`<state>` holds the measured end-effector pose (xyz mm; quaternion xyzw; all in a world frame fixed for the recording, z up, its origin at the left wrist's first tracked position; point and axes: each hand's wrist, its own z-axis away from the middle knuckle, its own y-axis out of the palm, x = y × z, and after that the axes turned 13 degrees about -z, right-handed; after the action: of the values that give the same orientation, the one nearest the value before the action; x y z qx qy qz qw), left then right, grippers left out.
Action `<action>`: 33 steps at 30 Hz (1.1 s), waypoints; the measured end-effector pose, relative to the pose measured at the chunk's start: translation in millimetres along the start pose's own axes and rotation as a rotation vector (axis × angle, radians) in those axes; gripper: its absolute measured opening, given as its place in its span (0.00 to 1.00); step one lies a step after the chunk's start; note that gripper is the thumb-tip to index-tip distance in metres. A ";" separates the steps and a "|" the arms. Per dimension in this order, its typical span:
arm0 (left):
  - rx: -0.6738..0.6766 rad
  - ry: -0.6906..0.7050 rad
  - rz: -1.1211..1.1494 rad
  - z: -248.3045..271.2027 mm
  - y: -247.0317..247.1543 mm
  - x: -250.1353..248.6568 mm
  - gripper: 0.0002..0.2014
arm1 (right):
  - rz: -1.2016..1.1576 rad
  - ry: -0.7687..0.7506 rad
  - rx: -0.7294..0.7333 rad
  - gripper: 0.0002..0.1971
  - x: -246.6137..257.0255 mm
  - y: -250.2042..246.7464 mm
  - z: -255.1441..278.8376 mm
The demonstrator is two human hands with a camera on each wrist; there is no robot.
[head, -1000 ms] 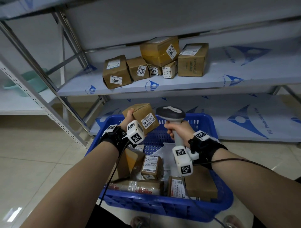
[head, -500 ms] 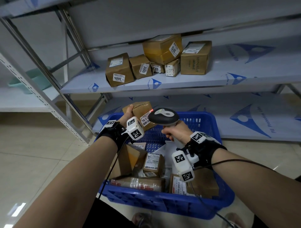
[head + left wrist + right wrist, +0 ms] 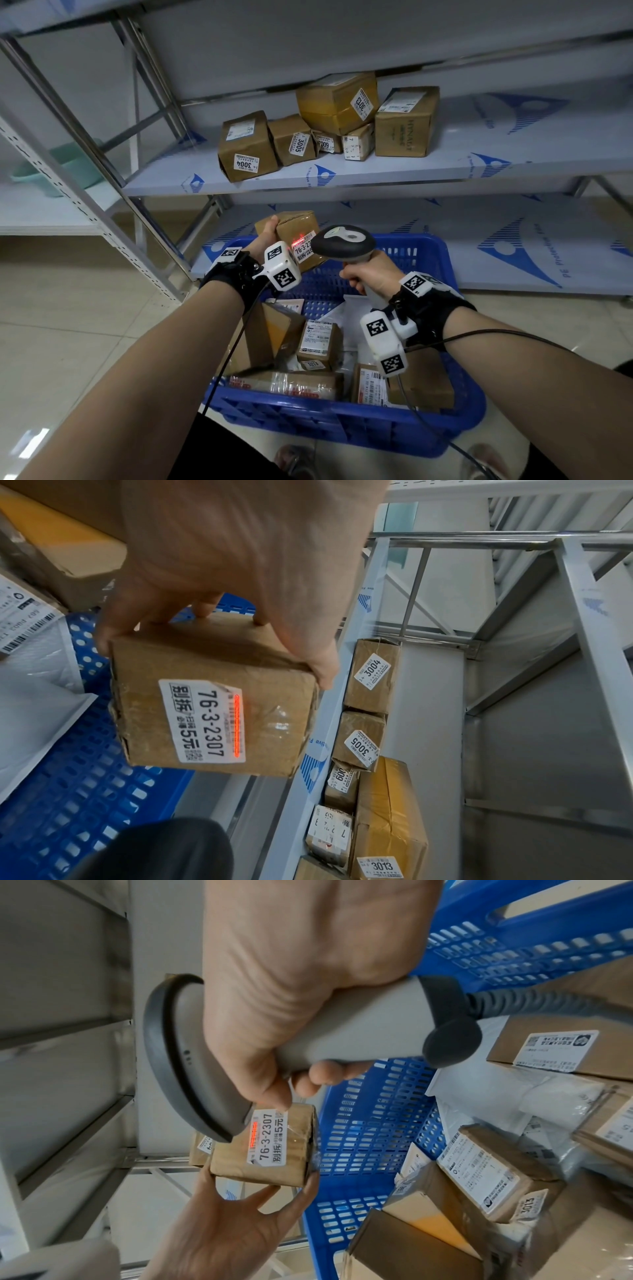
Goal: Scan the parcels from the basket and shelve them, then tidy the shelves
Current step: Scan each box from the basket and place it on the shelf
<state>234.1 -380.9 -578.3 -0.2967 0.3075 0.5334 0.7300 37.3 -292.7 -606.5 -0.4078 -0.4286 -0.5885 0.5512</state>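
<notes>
One brown taped cardboard parcel (image 3: 291, 228) held up over the far left corner of the blue basket (image 3: 342, 425), white label (image 3: 202, 725) reading 76-3-2307 turned toward the scanner, red scan line across the label's barcode edge. Left hand (image 3: 265, 236) grips the parcel from its left side, thumb on one face, fingers curled on the opposite one. Right hand (image 3: 371, 274) clenched round the grey handle of the scanner (image 3: 344, 241), dark-rimmed head pointing left at the label, just beside it, handle running down toward the wrist, coiled cable off its base. Parcel's long axis roughly level, running away from the person. Basket holds more brown parcels and white mailers, sits on pale tiled floor against the lowest shelf. Middle shelf (image 3: 513, 171), white with blue logos on a grey metal frame, carries six brown parcels near its left end, tags 3004, 3005, 3013. Green tub (image 3: 51, 171) on a shelf at far left
</notes>
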 end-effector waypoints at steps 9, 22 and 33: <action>-0.016 -0.015 -0.019 4.2 0.5 0.1 0.36 | -0.051 0.011 -0.004 0.06 -3.3 0.6 -3.2; 0.025 0.177 -0.086 35.1 17.6 -24.4 0.22 | -0.402 -0.140 -0.166 0.06 25.1 -14.2 -4.8; -0.078 0.406 -0.162 93.4 58.1 -106.5 0.17 | -0.677 -0.333 -0.212 0.08 127.0 -41.7 11.5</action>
<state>164.9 -358.5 -443.6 -0.4495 0.4024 0.4141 0.6816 -11.9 -318.6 -484.4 -0.3878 -0.5593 -0.7038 0.2039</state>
